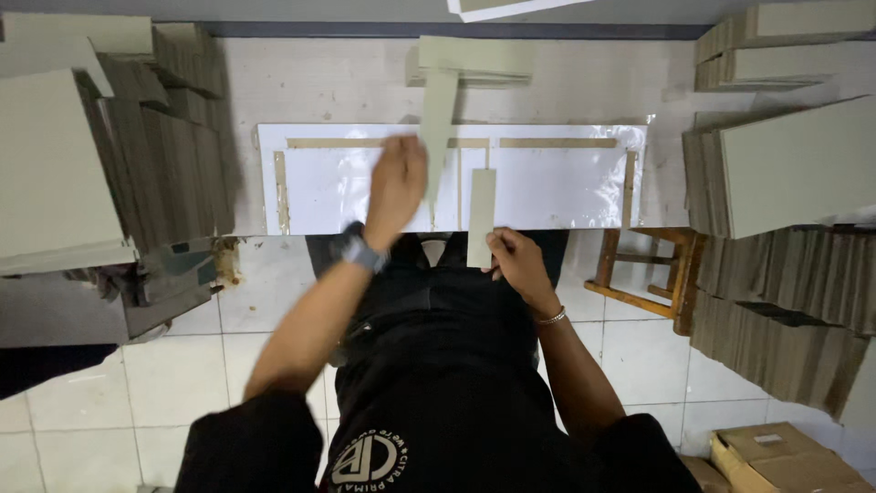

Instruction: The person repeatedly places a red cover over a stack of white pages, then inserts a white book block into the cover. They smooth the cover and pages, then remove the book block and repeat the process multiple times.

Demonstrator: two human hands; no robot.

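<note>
Left hand (397,187) clamps long grey cardboard strip (438,123); right hand (518,260) pinches shorter strip (481,217) over glossy white sheet (557,187) (grey board stacks (169,146) flank both sides).

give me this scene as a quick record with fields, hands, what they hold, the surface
left hand: raised over the sheet, holding a long grey card strip
right hand: at the near edge, fingers on a short grey strip
surface: glossy white sheet with tan strips along its border
surroundings: stacks of grey board on both sides, wooden stool at right
</note>
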